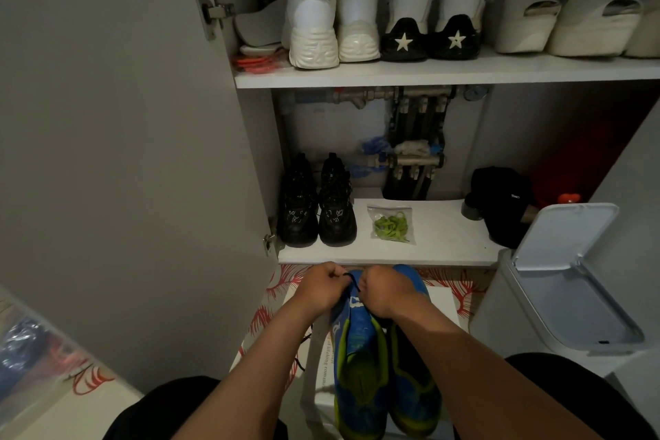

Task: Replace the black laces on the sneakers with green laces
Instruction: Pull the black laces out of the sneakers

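Seen from above: the left hand [321, 284] and right hand [384, 291], fingers curled, pinch a black lace [351, 280] on the blue sneakers [360, 361] at 6 o'clock. It is probably best to loosen each crossing evenly rather than yank (the eyelets are hidden). The bagged green laces [391, 223] lie on the shelf [446, 236] at 12 o'clock.

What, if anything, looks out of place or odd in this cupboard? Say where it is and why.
Plumbing pipes run across the back of the lower compartment, behind the black sneakers: odd in a shoe cupboard. At right, the bin lid stands flipped up. Nothing looks spilled or damaged.
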Available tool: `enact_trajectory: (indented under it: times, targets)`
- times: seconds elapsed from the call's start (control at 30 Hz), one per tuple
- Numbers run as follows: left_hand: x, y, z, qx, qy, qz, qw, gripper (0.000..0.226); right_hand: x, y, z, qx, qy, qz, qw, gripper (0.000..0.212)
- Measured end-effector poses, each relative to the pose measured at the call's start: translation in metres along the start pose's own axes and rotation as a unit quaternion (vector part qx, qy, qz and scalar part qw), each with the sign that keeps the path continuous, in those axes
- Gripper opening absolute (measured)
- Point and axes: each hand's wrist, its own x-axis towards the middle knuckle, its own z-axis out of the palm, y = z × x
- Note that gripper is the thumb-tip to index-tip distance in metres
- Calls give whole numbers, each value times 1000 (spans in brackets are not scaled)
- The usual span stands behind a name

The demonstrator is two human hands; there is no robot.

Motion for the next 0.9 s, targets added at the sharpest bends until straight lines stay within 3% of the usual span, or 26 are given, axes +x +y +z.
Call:
enact_trajectory:
  times: [0.1,0.27,0.33,0.4,0.5,0.57,0.7,0.8,0.9]
  targets:
    - [-1,0,0,1,2,-4,1000,7,3,-3,-1,22,25,-4,999,14]
    - [0,10,-3,-116,35,-17,993,16,4,-12,-14,135,126,-26,982,12]
    - [2,14,-5,-99,49,14,994,14,4,-10,-17,168,149,-17,974,10]
    - [4,17,-7,-9,62,61,996,9,3,-6,-17,192,153,-9,969,12]
    - [1,20,-11,144,66,108,982,13,3,-4,-14,213,135,4,968,18]
    - [0,22,-13,189,68,133,971,15,2,-3,-12,218,101,10,971,22]
    - [-1,22,-12,93,86,115,985,12,-1,-1,-6,168,15,10,986,17]
    - [-4,22,-14,1,68,72,995,13,0,2,0,107,1,17,994,29]
    - [-3,14,-20,59,61,36,996,11,2,2,1,105,9,28,994,32]
